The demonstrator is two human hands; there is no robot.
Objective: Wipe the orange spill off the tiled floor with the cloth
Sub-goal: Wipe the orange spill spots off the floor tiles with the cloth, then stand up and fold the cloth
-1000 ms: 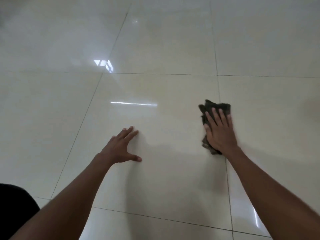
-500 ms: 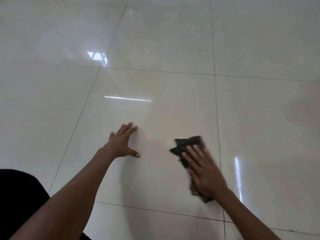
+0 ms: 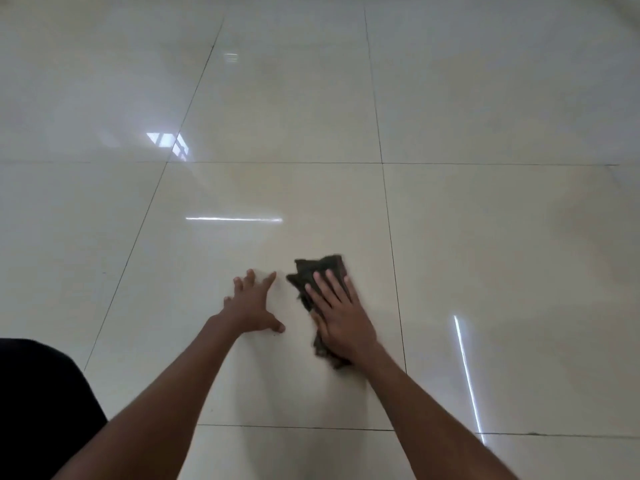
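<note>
Right hand (image 3: 341, 320) flat, pressing cloth (image 3: 317, 271) to floor (image 3: 485, 237); left hand (image 3: 252, 306) spread, bracing. Best wiped with firm, overlapping strokes. No orange visible.

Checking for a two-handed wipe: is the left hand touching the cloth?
Apart. The head view shows bare tile between the left hand and the cloth, pressed under the right hand.
</note>
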